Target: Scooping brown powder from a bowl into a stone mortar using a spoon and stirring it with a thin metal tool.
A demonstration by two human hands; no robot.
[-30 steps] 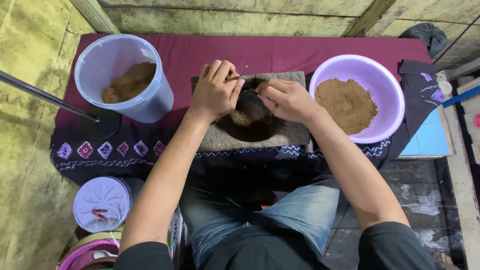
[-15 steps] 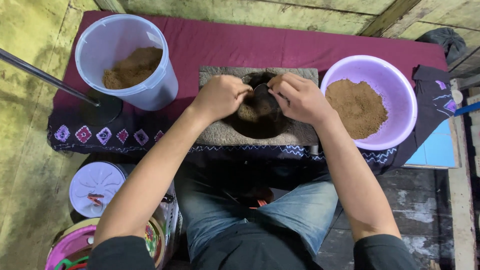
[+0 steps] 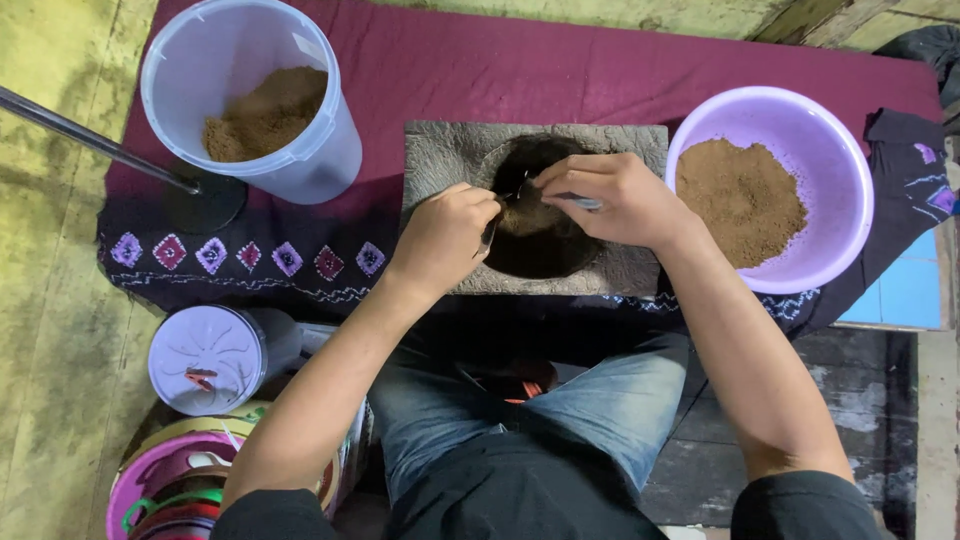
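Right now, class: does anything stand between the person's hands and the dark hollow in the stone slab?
Nothing visible does. The left hand and right hand are both over the hollow of the slab, each pinching a thin tool whose kind is unclear.

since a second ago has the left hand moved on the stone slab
Yes. The left hand has slid back toward the person, from the far edge of the grey stone slab to beside the dark hollow in its middle.

Two hands (image 3: 445,235) (image 3: 610,200), one clear tub (image 3: 290,160), one purple bowl (image 3: 845,190), one stone slab (image 3: 440,160), one lidded jar (image 3: 205,360) and one cloth (image 3: 520,70) are counted.
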